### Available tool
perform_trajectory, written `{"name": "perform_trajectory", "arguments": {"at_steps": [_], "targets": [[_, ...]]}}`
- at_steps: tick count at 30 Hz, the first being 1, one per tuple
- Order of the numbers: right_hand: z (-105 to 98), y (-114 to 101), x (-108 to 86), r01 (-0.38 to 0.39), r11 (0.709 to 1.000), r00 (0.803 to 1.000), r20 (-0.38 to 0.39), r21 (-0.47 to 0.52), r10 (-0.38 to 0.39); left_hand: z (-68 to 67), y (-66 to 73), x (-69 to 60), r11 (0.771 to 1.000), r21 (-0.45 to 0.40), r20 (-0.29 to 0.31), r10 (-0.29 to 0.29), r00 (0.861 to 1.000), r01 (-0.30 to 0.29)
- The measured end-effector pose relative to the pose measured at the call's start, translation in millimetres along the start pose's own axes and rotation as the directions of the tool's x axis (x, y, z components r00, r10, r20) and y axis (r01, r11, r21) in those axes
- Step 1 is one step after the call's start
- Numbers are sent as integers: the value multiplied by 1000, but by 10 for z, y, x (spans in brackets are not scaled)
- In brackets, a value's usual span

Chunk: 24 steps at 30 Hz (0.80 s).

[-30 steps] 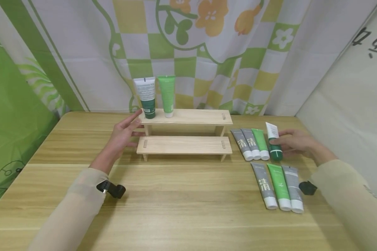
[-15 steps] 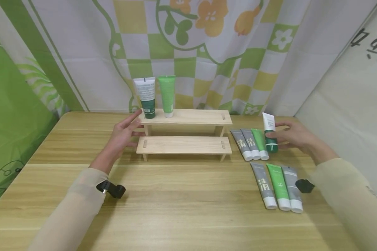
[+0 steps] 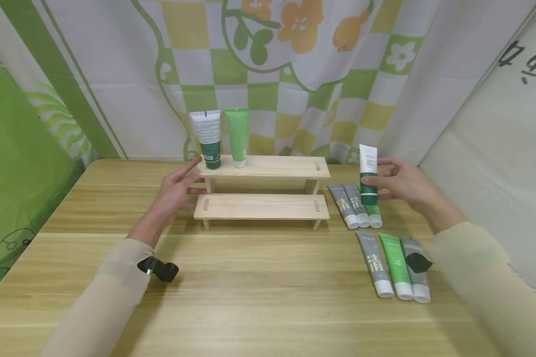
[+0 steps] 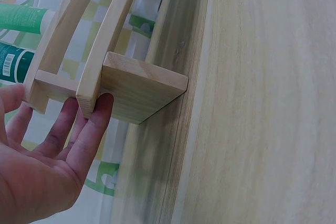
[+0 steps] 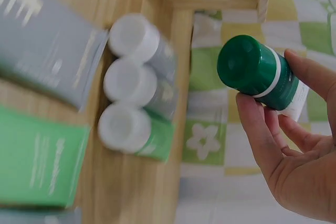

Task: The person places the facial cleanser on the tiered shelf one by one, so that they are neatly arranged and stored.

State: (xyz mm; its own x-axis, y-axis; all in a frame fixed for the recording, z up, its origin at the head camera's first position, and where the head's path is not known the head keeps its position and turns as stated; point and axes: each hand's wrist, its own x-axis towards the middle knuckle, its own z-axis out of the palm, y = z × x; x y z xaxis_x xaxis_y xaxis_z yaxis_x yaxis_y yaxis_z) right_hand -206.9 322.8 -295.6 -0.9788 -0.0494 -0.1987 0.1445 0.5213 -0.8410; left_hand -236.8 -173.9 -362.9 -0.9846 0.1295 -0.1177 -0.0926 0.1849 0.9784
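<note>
My right hand (image 3: 402, 181) holds a white and dark green squeeze tube (image 3: 368, 161) upright between thumb and fingers, above the row of lying tubes. In the right wrist view its green cap (image 5: 244, 64) points toward the camera. My left hand (image 3: 174, 193) touches the left end of a two-step wooden rack (image 3: 263, 206); in the left wrist view the fingertips rest on the ends of its boards. On the upper step stand a white and dark green tube (image 3: 209, 139) and a light green tube (image 3: 238, 136), both cap down.
Beside the rack lie two grey tubes (image 3: 343, 206) and a green tube (image 3: 373, 216), partly covered by the held one. Nearer me are a grey tube (image 3: 375, 263), a green tube (image 3: 396, 265) and another grey tube (image 3: 419, 285). A patterned curtain (image 3: 286, 99) hangs behind the table.
My right hand has lifted the white and dark green tube from beside the back row and carried it up and left, turning it more upright. The left hand has stayed at the rack.
</note>
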Motion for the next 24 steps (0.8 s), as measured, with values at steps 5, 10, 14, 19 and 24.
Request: {"name": "perform_trajectory", "arguments": {"at_steps": [5,10,14,19,24], "targets": [[127,-212,3,21,1000,999,-38,1,-21,-1,0,1,1000,-13,-6,-7,1000,7],[258,-425,8,61,998,996,-71,-1,-61,-4,-6,7,1000,-15,-3,-6,1000,6],[366,-591,46,95,995,992,-89,17,-93,-8,-8,10,1000,-16,0,2,1000,-2],[513,-791,72,133,988,987,-96,73,-126,-4,-8,7,1000,-17,-3,0,1000,0],[702,-932,151,180,976,981,-95,126,-168,-3,-16,9,1000,-25,-5,-4,1000,4]]}}
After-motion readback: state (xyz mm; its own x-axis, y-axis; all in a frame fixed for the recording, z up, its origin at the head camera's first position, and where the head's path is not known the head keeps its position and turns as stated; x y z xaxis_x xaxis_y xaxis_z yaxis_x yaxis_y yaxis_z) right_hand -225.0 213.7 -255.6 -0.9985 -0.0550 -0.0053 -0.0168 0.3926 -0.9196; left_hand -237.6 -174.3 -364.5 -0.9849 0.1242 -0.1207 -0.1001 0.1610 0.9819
